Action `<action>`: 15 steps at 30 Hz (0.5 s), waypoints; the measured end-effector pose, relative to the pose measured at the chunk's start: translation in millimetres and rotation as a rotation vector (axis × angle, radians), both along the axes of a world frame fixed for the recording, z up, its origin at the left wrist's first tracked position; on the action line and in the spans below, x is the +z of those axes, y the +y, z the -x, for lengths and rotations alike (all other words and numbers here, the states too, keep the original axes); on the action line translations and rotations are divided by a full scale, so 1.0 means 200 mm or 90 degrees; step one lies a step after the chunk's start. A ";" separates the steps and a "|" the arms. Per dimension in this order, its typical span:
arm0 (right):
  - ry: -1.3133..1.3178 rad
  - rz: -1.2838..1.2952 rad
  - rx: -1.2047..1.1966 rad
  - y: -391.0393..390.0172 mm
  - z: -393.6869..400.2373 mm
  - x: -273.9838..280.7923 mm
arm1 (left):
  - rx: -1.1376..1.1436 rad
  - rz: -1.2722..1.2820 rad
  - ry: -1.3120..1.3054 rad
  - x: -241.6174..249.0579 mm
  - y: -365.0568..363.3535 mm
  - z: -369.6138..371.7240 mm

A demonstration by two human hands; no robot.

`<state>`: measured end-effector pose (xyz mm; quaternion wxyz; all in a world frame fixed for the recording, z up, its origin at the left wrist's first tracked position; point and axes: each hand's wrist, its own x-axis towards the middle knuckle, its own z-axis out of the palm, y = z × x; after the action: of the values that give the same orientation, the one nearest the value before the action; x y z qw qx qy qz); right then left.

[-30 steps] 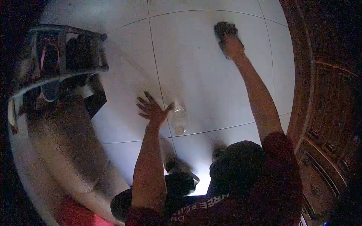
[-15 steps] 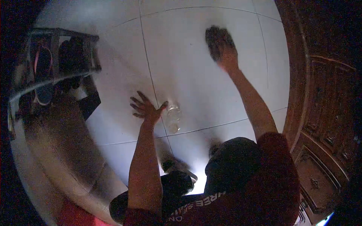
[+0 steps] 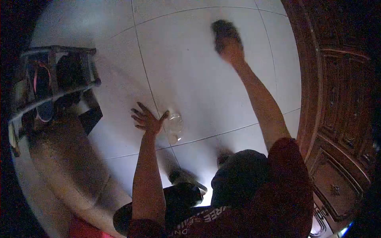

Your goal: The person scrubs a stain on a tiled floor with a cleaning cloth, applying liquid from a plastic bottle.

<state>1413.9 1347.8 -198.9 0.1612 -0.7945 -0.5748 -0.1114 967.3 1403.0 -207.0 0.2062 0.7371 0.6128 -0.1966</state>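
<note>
My right hand [image 3: 232, 50] reaches far out over the white tiled floor and presses on a dark, bunched cloth [image 3: 225, 32], both slightly blurred. The hand covers the near part of the cloth. Closer to me, my left hand [image 3: 147, 120] rests on the floor with its fingers spread and nothing in it. Right beside its thumb is a clear, transparent bottle [image 3: 175, 125], lying on the tiles close to a grout line.
A dark rack [image 3: 57, 50] with footwear, including a sandal [image 3: 44, 109] with a pink strap, stands at the left. Below it is a brown, rounded piece of furniture [image 3: 69, 158]. Carved wooden cabinetry [image 3: 337, 119] runs along the right side. My knees are bent beneath me.
My right hand and the cloth have slid farther away across the floor. The left hand and the bottle keep their places on the tiles, while the view has shifted a little.
</note>
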 end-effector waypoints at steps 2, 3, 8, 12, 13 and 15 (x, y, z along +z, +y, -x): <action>0.123 0.027 0.177 -0.07 0.26 0.12 | 0.005 0.007 0.000 0.02 0.00 0.01; 0.150 0.028 0.229 -0.14 0.36 0.18 | 0.001 0.008 0.000 0.00 -0.01 0.02; 0.218 0.083 0.348 -0.36 0.42 0.29 | -0.002 -0.010 -0.014 -0.03 -0.01 0.02; 0.061 0.132 0.138 -0.11 0.10 0.10 | -0.015 -0.037 -0.019 -0.03 -0.02 0.01; 0.039 0.038 0.105 -0.05 0.06 0.14 | -0.024 -0.044 -0.021 -0.02 -0.01 0.01; -0.022 -0.054 0.006 0.03 0.04 0.02 | -0.027 -0.038 -0.025 -0.01 0.00 0.01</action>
<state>1406.0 1353.9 -195.0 0.1851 -0.7822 -0.5760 -0.1487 966.3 1403.3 -209.2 0.1919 0.7594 0.5986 -0.1678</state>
